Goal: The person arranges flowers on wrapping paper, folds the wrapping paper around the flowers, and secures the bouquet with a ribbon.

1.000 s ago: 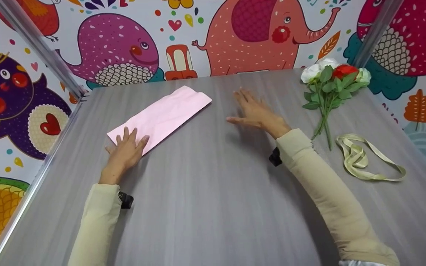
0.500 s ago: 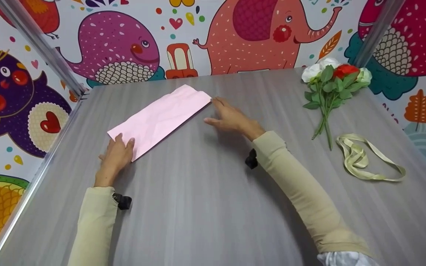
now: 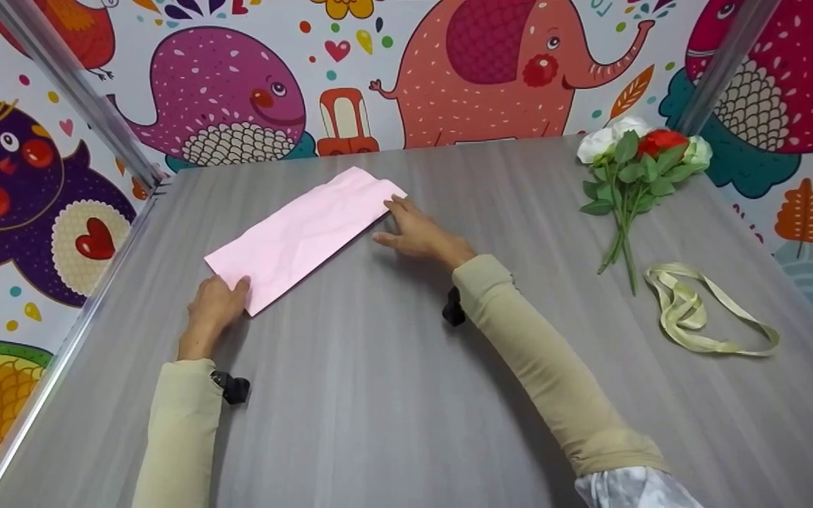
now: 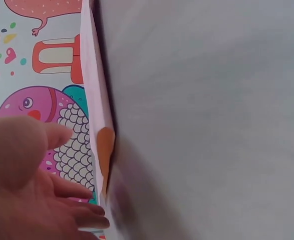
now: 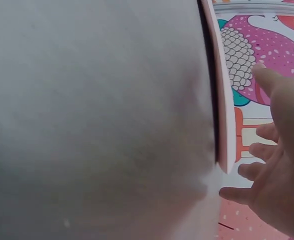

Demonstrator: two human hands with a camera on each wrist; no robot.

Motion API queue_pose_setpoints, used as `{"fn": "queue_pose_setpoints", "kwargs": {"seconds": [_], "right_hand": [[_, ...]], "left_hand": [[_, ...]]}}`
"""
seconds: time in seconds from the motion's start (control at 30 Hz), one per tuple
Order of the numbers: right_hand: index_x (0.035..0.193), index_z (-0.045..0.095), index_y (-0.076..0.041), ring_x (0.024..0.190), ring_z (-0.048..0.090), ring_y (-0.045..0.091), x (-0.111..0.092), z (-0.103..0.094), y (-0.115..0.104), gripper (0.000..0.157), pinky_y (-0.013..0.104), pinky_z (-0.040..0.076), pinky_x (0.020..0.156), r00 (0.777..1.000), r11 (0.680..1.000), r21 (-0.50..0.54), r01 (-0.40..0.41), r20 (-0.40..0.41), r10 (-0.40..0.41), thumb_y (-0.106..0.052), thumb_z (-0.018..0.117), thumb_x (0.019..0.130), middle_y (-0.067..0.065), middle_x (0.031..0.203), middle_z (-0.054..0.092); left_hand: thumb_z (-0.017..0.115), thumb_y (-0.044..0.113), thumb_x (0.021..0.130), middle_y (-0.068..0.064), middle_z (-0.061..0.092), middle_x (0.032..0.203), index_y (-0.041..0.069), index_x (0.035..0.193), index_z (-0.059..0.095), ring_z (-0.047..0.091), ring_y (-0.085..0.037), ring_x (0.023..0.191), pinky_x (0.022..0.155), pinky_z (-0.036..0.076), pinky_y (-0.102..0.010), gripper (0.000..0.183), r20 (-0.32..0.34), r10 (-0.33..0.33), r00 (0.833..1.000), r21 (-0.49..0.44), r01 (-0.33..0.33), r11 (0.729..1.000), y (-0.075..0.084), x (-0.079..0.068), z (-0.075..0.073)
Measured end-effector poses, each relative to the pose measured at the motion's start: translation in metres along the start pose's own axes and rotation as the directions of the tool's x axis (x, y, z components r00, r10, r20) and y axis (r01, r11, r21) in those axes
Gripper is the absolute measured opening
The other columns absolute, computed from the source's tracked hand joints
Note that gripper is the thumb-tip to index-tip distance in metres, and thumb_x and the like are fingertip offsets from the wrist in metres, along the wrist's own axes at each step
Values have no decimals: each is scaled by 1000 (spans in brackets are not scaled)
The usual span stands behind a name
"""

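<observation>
A flat, folded piece of pink paper (image 3: 300, 240) lies slantwise on the grey table, lightly creased. At its near left end is my left hand (image 3: 214, 310), thumb close to the corner and fingers along the short edge. My right hand (image 3: 420, 233) is at the far right end, its fingertips right at the corner and its thumb spread apart. The left wrist view shows an orange-brown inner side (image 4: 105, 150) at the paper's end, with relaxed fingers beside it. In the right wrist view, spread fingers (image 5: 237, 195) reach past the paper's end.
At the back right lies a bunch of artificial roses (image 3: 636, 159), white and red with green stems. A loosely looped pale green ribbon (image 3: 685, 314) lies in front of it. Cartoon-printed walls (image 3: 237, 92) and metal posts (image 3: 71, 88) bound the table.
My right hand has moved left, from beside the paper to its far right corner. My left hand has drawn back from on top of the paper to its left end.
</observation>
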State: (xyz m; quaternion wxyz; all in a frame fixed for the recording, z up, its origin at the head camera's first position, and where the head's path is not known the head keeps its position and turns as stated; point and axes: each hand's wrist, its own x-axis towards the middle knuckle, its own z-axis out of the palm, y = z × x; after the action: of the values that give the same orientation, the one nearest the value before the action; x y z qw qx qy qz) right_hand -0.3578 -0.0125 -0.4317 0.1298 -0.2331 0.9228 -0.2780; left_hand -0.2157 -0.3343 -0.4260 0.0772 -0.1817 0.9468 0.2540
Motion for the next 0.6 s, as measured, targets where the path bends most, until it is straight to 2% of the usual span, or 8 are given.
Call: {"fn": "queue_pose_setpoints", "kwargs": {"seconds": [0.1, 0.17, 0.4, 0.6], "right_hand": [[161, 20, -13, 158, 14, 23, 4, 6, -1, 82, 42, 17, 127, 999, 999, -8, 33, -1, -33, -48, 59, 98, 6, 171, 10], [161, 19, -14, 158, 11, 23, 7, 9, -2, 82, 42, 16, 128, 999, 999, -11, 43, 13, -43, -46, 59, 98, 4, 171, 8], [162, 15, -19, 159, -1, 29, 14, 17, -8, 81, 60, 9, 125, 997, 996, -81, 32, 67, -27, -49, 56, 99, -3, 172, 2], [162, 16, -21, 158, -3, 33, 16, 22, -12, 78, 62, 4, 124, 994, 995, -97, 32, 106, -21, -50, 54, 100, -4, 172, 2]], "left_hand": [[35, 38, 105, -43, 42, 140, -24, 138, 37, 49, -50, 120, 111, 32, -65, 70, -18, -3, 1000, 16, 4, 1000, 0, 0, 2], [37, 39, 105, -41, 46, 136, -24, 135, 41, 51, -45, 111, 108, 37, -62, 70, -25, -10, 1000, 15, 11, 1000, 1, 0, 3], [45, 40, 103, -38, 46, 137, -22, 137, 41, 50, -47, 116, 106, 41, -61, 71, -41, -47, 998, -31, 46, 998, 4, 0, 9], [50, 39, 102, -37, 53, 131, -22, 133, 46, 54, -40, 104, 100, 47, -58, 68, -74, -66, 995, -43, 63, 997, 4, 2, 10]]}}
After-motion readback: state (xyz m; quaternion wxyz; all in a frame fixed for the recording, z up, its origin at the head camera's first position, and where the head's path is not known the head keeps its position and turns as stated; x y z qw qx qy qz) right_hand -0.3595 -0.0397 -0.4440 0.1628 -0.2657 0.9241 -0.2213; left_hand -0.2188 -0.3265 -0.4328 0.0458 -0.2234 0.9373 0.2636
